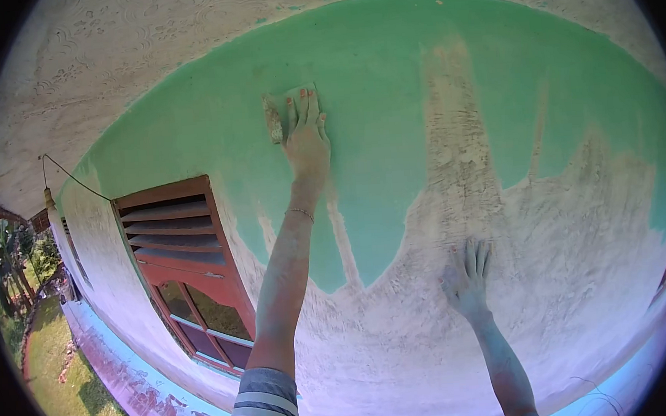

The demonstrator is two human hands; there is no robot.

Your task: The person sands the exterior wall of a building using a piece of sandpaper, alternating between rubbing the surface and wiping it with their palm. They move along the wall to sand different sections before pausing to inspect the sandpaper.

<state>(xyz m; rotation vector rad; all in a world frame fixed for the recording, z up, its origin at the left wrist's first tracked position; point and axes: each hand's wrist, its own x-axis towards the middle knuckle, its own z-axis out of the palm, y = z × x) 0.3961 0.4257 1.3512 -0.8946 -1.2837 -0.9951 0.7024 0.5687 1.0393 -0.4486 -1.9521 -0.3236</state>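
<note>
Left hand (pixel 308 145): raised, set against the green-painted upper part of the wall (pixel 372 91), right of the red-brown wooden louvred window (pixel 188 270) and below the wall's top edge, where it meets the pale textured ceiling (pixel 66 79). The fingers lie extended over a thin, worn, pale green-brown sheet (pixel 273 120), which is on the wall face, its left edge curled beside the fingers. The thumb is not clearly visible; whether the sheet is pinched or only pressed cannot be told.

Right hand (pixel 466 287): open, fingers spread, holding nothing visible; it rests on the rough, pale bare patch, lower than the left hand and nearer the wall's right edge.

Risks, as judged:
- If finger pressure is the sheet's main support, uneven pressure or a brief lift could let it slide or drop down the wall.
- The curled edge could catch on raised paint or plaster and fold under the fingers.
- The fingertips lie close to the sheet's upper edge; overshoot could scrape them on the wall.
- Loose powder, if present, could fall towards the face from the raised left hand.
- The bare patch looks uneven; crumbling plaster could make the right hand slip or graze its palm.
</note>
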